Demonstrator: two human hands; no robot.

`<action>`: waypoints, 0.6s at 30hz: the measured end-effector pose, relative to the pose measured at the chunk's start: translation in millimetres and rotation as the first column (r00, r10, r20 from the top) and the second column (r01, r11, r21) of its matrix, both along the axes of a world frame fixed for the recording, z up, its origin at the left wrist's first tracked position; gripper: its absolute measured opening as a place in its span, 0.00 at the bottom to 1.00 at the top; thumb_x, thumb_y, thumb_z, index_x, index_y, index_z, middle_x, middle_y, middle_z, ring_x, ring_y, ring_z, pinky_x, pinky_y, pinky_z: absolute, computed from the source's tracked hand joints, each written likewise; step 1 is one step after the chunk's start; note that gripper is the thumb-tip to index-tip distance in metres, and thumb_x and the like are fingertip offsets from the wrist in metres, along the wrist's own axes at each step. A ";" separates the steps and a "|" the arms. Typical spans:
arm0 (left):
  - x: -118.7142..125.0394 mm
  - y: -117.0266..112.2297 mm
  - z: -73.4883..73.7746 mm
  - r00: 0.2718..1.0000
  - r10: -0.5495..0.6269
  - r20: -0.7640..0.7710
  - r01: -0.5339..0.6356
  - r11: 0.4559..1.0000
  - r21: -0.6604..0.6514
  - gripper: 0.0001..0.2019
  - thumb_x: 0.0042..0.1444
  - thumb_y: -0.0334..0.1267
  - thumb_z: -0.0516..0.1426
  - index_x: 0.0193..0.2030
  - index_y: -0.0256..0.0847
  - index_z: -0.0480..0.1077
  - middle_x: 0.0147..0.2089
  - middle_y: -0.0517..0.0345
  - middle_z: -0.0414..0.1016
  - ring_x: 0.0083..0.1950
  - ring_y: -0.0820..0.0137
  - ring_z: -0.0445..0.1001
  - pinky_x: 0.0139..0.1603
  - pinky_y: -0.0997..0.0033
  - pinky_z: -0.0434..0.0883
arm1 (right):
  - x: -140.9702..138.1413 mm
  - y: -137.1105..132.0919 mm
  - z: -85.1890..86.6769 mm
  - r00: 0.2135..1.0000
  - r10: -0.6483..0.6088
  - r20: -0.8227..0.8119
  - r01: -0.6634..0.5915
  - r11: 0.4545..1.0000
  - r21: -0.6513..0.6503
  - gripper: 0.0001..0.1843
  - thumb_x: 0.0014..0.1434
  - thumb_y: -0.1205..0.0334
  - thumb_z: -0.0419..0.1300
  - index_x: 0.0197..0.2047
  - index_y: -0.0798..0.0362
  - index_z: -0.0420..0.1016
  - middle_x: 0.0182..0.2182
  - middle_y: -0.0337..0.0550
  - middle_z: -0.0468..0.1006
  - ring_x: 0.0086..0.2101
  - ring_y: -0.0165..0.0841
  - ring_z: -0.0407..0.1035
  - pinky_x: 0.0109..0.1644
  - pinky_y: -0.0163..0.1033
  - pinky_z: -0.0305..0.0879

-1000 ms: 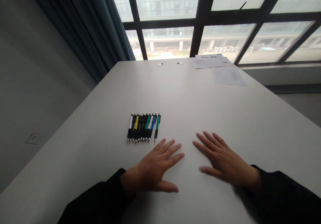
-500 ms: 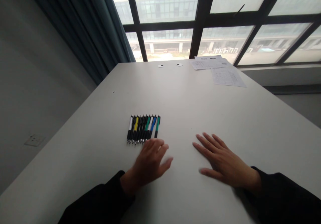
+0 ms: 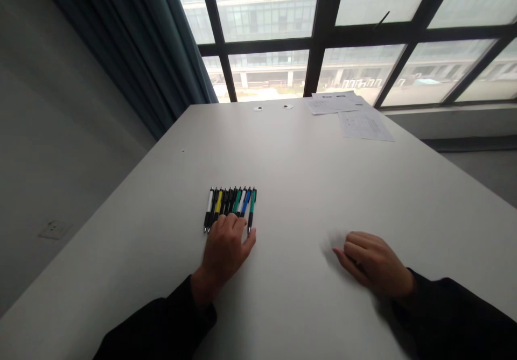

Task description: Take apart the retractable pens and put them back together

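Observation:
Several click pens (image 3: 224, 204) lie side by side in a row on the white table. Their barrels are white, yellow, black, green and blue, with black grips and silver tips. My left hand (image 3: 226, 241) rests over the lower ends of the row, hiding some tips. Its thumb stands apart from the fingers, close to the tip of the rightmost green pen (image 3: 252, 204). I cannot see whether the fingertips touch the pens beneath. Off to the right, my right hand (image 3: 374, 263) is curled into a loose fist, away from the pens, with nothing visible in it.
Printed papers (image 3: 351, 115) lie at the far right of the white table (image 3: 283, 161). Two small white round pieces (image 3: 258, 108) sit near the far edge. Beyond are a large window (image 3: 269, 69) and a dark blue curtain (image 3: 161, 42).
My left hand has moved left and slightly forward, over the lower ends of the pens. My right hand, previously spread flat, has curled its fingers in. The view has shifted slightly.

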State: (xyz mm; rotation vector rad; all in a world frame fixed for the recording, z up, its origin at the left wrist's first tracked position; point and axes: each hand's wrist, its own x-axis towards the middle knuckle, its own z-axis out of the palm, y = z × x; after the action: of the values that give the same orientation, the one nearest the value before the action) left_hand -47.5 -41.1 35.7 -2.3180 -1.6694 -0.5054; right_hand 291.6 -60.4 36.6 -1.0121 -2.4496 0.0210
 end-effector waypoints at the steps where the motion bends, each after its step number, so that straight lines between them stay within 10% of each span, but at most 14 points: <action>1: 0.3 0.2 -0.1 1.000 -0.005 0.003 0.005 1.000 0.001 0.09 0.63 0.40 0.57 0.35 0.37 0.73 0.33 0.51 0.70 0.37 0.60 0.66 0.38 0.61 0.66 | 0.2 -0.2 -0.8 0.999 0.016 0.030 -0.017 1.000 0.002 0.21 0.68 0.64 0.54 0.22 0.49 0.63 0.19 0.37 0.64 0.20 0.30 0.59 0.25 0.40 0.53; 8: 1.6 -3.2 5.8 0.993 -0.074 0.091 0.069 0.996 0.054 0.07 0.66 0.34 0.55 0.42 0.37 0.75 0.39 0.50 0.74 0.39 0.62 0.67 0.40 0.61 0.68 | -1.6 0.5 3.6 1.000 -0.011 0.019 0.014 0.988 -0.152 0.20 0.70 0.59 0.51 0.24 0.49 0.63 0.21 0.37 0.67 0.21 0.28 0.62 0.26 0.36 0.56; 12: 5.7 -9.7 14.4 0.959 -0.180 0.220 0.160 0.981 0.108 0.07 0.67 0.34 0.55 0.47 0.39 0.74 0.40 0.52 0.74 0.41 0.64 0.70 0.43 0.63 0.71 | -0.7 -2.7 10.8 0.968 -0.199 -0.154 0.146 0.942 -0.302 0.09 0.68 0.55 0.55 0.45 0.50 0.70 0.29 0.39 0.75 0.21 0.27 0.65 0.27 0.34 0.65; 18: 25.5 -28.6 33.1 0.854 -0.314 0.415 0.260 0.948 0.183 0.06 0.66 0.31 0.56 0.47 0.39 0.73 0.40 0.54 0.71 0.41 0.69 0.73 0.41 0.70 0.74 | 2.3 -8.4 17.7 0.882 -0.282 -0.378 0.097 0.893 -0.439 0.23 0.65 0.53 0.60 0.61 0.49 0.63 0.42 0.45 0.79 0.22 0.26 0.67 0.25 0.34 0.70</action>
State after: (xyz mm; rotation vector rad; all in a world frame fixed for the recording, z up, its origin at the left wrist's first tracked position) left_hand -21.9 -69.7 68.8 -2.5045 -1.3967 -1.2411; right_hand 293.9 -68.7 54.3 -1.2668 -1.9574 0.6518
